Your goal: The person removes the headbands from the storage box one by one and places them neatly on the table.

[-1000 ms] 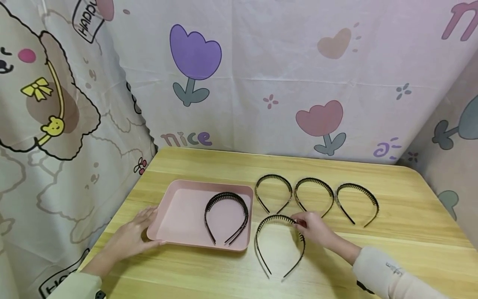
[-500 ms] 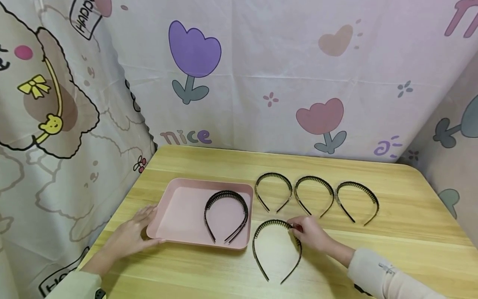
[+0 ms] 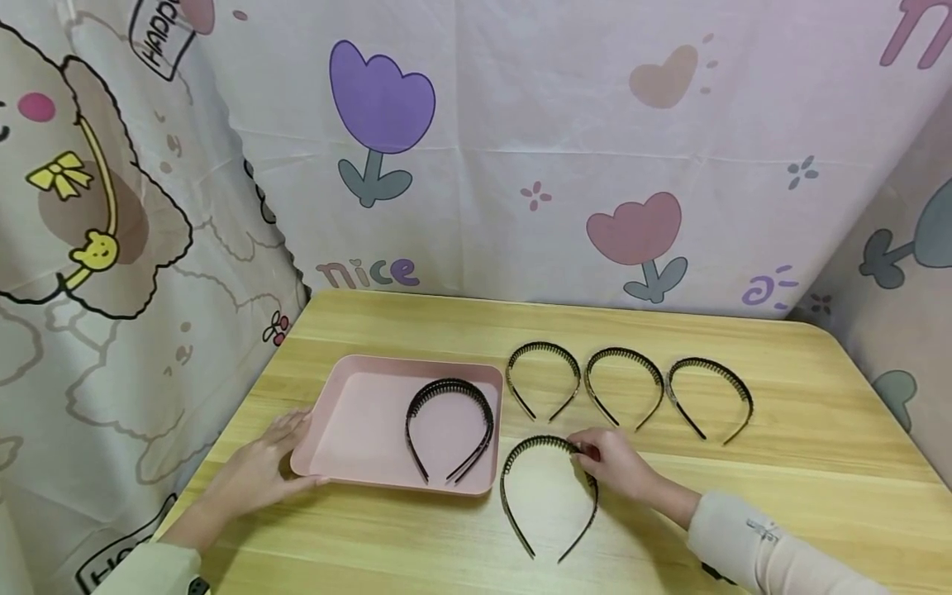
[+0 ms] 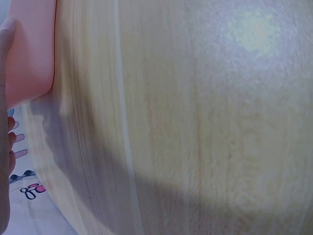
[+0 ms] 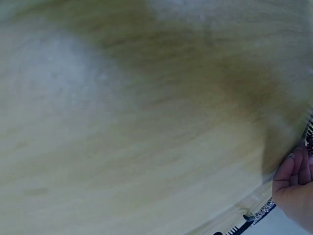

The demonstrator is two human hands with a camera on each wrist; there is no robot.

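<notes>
The black headband (image 3: 547, 439) is at four o'clock from the pink tray (image 3: 364, 430), just beside it and over or on the wooden table (image 3: 669, 529); we cannot tell which. In the tray we see a headband stack (image 3: 449, 384) toward the three o'clock end: at least two bands, nested too closely for us to count surely. Outside the one tray we count four headbands: the black headband and a row of three, with the first headband (image 3: 544, 345) at twelve o'clock from it, the middle headband (image 3: 623, 352) at one and the far headband (image 3: 710, 364) at two. Ours is a slim arch, toothed along its inner edge, its two free ends toward six o'clock. The right hand (image 3: 621, 464) pinches it at its one o'clock shoulder; the left hand (image 3: 253, 471) grasps the tray's eight o'clock corner, thumb along the near side, fingers at the outer end.
</notes>
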